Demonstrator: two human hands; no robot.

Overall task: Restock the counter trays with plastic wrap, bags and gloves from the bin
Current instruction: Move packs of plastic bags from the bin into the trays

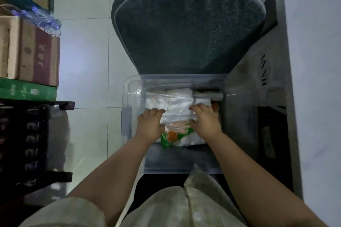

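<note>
1. The left hand (150, 125) and right hand (204, 120) both rest, fingers curled loosely down, on the white plastic packs (177, 105) inside the clear bin (129, 97); whether either hand truly clamps a pack cannot be told.
2. Between the two hands, nearer the wrists, lies a green printed packet (175, 133), its long axis running hand to hand, about equally near both.
3. Beyond the fingertips the white packs fill the bin's far end, under a grey cushion (188, 29).

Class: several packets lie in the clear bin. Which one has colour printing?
The green packet nearest the person, between the left hand and right hand; the white packets behind it are plain.
</note>
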